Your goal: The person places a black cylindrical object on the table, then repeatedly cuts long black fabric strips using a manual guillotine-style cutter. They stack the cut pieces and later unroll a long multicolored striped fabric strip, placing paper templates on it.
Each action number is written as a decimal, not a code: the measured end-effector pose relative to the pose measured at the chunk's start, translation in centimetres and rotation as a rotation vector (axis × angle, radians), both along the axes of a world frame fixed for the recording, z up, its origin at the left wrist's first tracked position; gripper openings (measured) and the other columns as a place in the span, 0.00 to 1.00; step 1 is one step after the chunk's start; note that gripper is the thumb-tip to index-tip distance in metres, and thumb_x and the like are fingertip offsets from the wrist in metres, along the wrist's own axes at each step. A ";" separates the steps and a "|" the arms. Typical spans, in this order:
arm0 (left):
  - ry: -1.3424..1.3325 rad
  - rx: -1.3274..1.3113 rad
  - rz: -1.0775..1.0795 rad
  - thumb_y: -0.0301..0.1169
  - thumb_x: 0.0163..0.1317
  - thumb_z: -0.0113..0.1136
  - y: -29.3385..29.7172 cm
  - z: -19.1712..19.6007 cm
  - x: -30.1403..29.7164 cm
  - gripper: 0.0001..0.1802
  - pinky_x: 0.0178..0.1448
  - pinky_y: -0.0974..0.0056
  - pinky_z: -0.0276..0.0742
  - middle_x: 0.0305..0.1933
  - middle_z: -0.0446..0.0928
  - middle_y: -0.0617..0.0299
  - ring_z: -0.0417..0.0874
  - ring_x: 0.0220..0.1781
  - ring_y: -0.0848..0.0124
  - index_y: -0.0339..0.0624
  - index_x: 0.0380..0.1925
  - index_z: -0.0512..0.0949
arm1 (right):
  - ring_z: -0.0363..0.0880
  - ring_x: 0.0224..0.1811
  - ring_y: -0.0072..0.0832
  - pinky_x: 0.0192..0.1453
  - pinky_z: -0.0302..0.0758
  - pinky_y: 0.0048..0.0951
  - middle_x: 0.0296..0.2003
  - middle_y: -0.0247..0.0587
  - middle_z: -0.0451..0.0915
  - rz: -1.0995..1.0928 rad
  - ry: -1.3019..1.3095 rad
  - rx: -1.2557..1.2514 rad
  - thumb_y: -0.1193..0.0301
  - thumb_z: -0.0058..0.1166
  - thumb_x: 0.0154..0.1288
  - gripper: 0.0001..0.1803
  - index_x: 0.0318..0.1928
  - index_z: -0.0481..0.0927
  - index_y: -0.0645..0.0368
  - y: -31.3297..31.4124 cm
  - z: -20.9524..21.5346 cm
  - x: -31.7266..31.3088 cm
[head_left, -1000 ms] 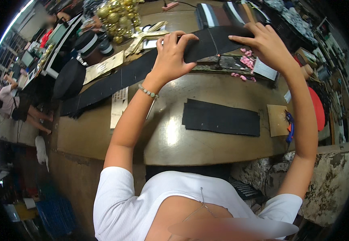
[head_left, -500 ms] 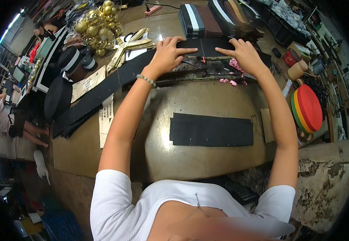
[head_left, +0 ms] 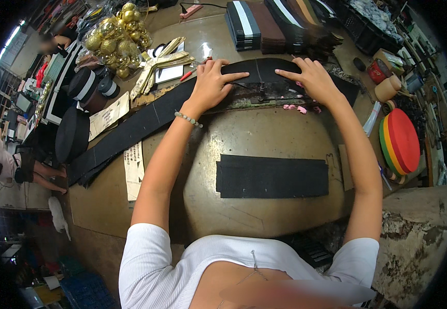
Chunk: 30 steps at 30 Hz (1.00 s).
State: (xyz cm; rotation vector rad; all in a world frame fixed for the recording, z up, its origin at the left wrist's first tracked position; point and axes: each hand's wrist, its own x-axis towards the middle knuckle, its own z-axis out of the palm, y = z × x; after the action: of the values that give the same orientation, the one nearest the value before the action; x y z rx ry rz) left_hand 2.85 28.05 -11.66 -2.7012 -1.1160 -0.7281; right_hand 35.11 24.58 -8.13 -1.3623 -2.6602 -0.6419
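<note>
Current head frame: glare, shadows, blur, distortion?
Head view: glare on the tabletop, dark shadow beside the left forearm; head view: fisheye bowing toward the rim, black corners; head view: blurred patch at the bottom, left hand and right hand fairly sharp.

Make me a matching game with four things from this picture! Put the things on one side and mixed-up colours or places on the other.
Things
1. Balls
2. Bracelet
3. Round roll on the right
4. Long strip

Colours and places
A. Red, yellow and green
B. Under the fingers of the left hand and the right hand
C. Shiny gold
D. Around the left wrist

Right pairs: 1-C, 2-D, 3-A, 4-B
</note>
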 end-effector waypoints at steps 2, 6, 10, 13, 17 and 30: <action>-0.003 0.017 -0.005 0.30 0.58 0.62 0.0 -0.2 0.0 0.28 0.63 0.53 0.60 0.59 0.71 0.56 0.68 0.60 0.58 0.79 0.57 0.80 | 0.73 0.55 0.36 0.56 0.70 0.37 0.58 0.44 0.72 0.016 0.005 0.015 0.79 0.56 0.59 0.40 0.69 0.69 0.24 0.1 -0.3 0.1; 0.017 0.003 0.000 0.30 0.58 0.62 -0.2 -0.7 0.1 0.29 0.63 0.53 0.60 0.58 0.71 0.56 0.68 0.60 0.59 0.79 0.58 0.79 | 0.73 0.53 0.36 0.55 0.70 0.37 0.56 0.43 0.73 0.027 -0.028 0.059 0.79 0.57 0.58 0.41 0.69 0.69 0.24 0.3 -0.9 0.3; -0.003 0.016 -0.011 0.30 0.58 0.62 -0.3 -1.0 0.1 0.29 0.63 0.53 0.59 0.58 0.71 0.57 0.67 0.60 0.59 0.79 0.58 0.79 | 0.73 0.54 0.36 0.57 0.70 0.36 0.55 0.42 0.73 0.018 -0.034 0.069 0.81 0.52 0.59 0.41 0.69 0.69 0.22 0.3 -1.4 0.3; 0.008 0.008 0.001 0.30 0.59 0.62 -0.3 -1.1 0.1 0.30 0.63 0.52 0.60 0.59 0.71 0.57 0.68 0.61 0.58 0.80 0.58 0.78 | 0.74 0.55 0.35 0.58 0.70 0.36 0.56 0.41 0.73 0.002 -0.074 0.089 0.81 0.49 0.62 0.41 0.69 0.67 0.18 0.1 -1.6 0.3; 0.027 0.035 -0.002 0.30 0.59 0.62 -0.3 -1.2 0.1 0.30 0.63 0.52 0.60 0.59 0.71 0.56 0.68 0.61 0.58 0.81 0.59 0.78 | 0.74 0.55 0.36 0.58 0.70 0.37 0.57 0.41 0.73 -0.002 -0.100 0.079 0.81 0.46 0.63 0.41 0.69 0.67 0.18 0.1 -1.8 0.4; 0.106 0.036 0.031 0.30 0.61 0.59 0.0 -1.8 -0.1 0.34 0.64 0.52 0.60 0.64 0.69 0.58 0.67 0.62 0.59 0.88 0.63 0.72 | 0.73 0.54 0.33 0.54 0.70 0.33 0.56 0.37 0.73 0.070 -0.159 0.190 0.79 0.49 0.61 0.42 0.70 0.64 0.18 0.4 -2.6 1.1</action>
State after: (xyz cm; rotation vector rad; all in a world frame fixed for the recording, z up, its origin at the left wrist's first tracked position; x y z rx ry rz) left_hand 2.80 28.04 -13.51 -2.6520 -1.1069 -0.5866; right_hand 36.23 24.97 -10.77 -1.2091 -2.6670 -1.0044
